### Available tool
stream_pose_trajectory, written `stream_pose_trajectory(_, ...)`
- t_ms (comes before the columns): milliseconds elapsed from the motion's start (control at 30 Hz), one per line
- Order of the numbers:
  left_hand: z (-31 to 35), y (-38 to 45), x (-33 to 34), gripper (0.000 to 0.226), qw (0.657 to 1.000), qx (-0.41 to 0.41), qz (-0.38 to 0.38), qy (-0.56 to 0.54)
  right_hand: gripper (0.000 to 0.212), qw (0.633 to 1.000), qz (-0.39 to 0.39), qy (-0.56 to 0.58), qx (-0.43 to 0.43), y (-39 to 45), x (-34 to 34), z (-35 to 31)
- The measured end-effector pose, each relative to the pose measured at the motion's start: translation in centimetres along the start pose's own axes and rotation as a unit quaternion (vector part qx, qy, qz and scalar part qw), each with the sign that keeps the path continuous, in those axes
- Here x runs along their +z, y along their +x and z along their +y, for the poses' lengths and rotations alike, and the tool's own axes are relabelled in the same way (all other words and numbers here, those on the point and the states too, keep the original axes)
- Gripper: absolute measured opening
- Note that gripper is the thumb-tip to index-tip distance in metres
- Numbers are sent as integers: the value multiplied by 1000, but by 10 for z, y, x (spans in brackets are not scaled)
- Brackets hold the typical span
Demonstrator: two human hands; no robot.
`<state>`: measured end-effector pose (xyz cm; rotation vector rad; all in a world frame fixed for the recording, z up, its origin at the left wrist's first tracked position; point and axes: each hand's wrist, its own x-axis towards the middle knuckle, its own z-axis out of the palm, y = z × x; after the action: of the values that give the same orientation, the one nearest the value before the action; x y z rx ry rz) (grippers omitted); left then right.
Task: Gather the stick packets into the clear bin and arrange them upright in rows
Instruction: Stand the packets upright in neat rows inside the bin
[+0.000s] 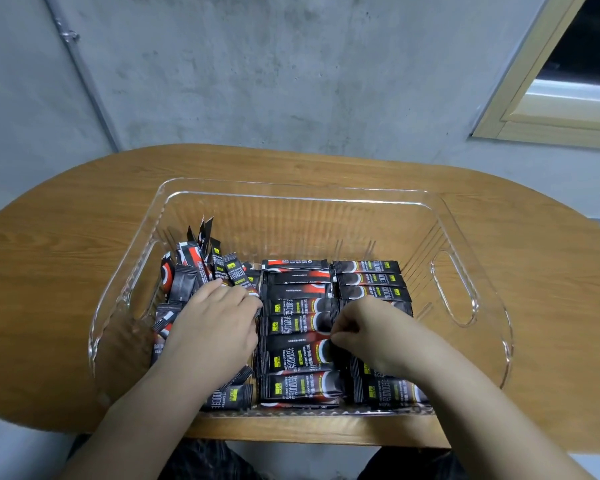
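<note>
Stick packets (pixel 300 336): black sachets with red and yellow print, all of them inside the clear bin (pixel 293 199); none seen loose on the surface (pixel 66 244). Two tidy rows already stand in the middle and right of the bin, packets side by side, faces toward the camera. Left third is a loose heap (pixel 191 268), packets leaning at mixed angles, several poking up against the left wall.

Left hand (pixel 215 323) lies flat on the near part of that heap, fingers straight and together, fingertips at the edge of the middle row. It presses rather than grips. Right hand (pixel 371 336) sits at the seam between the middle and right rows, fingers curled, thumb and forefinger pinching at a packet end there; which packet exactly is hidden under the knuckles.

Bin sits central on a rounded wooden surface, a cut-out handle (pixel 452 289) in its right wall. Grey concrete wall behind, a window frame (pixel 555 109) top right.

Step in hand, as I judge it: gathering looks done; this is row-tidying, with the right hand squaring a packet into line and the left holding the heap back.

Next move likely calls for lifting packets out of the left heap a few at a time, turning them to match the rows, and seating them as a third row without toppling the middle one.
</note>
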<state>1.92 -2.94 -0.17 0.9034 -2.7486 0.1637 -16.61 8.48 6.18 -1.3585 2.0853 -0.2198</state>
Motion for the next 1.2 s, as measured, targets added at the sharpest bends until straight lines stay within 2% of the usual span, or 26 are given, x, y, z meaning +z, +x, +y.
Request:
stream_pose_trajectory(133,-1,-1,3,23,1000,-1,8,10,20,1000,-21,-7,-2,-2,-1,2)
stream_pose_trajectory(333,-1,1,5,22,1000,-8,11,13,15,994,-50,-96,4,-4,5,-10)
stream_pose_trajectory(433,-1,2,5,21,1000,-9,5,13,18,990,-42,-131,-24,-4,6,-16)
stream_pose_trajectory(700,-1,2,5,14,1000,-6,4,19,16,986,-95,-123,-67,3,14,-26)
stream_pose_trajectory(767,-2,1,6,6,1000,-1,3,23,14,989,-71,-107,-71,11,6,-32)
stream_pose_trajectory(833,-2,1,6,13,1000,-7,1,18,9,993,-28,-85,-75,28,-3,-41)
stream_pose_trajectory(933,-2,2,2,5,1000,-12,6,14,6,995,31,-13,-90,64,-8,-60)
stream_pose_trajectory(967,-1,2,1,8,1000,-15,4,14,16,995,41,-2,-96,77,-6,-67)
stream_pose_trajectory(1033,-2,3,1,16,1000,-24,-9,9,32,994,42,-9,-102,98,-1,-82)
stream_pose_trajectory(1133,-2,4,0,20,999,-28,-26,3,27,995,17,-51,-87,118,8,-98)
stream_pose_trajectory(1200,-1,4,0,22,999,-27,-37,11,35,996,16,-64,-67,127,14,-102)
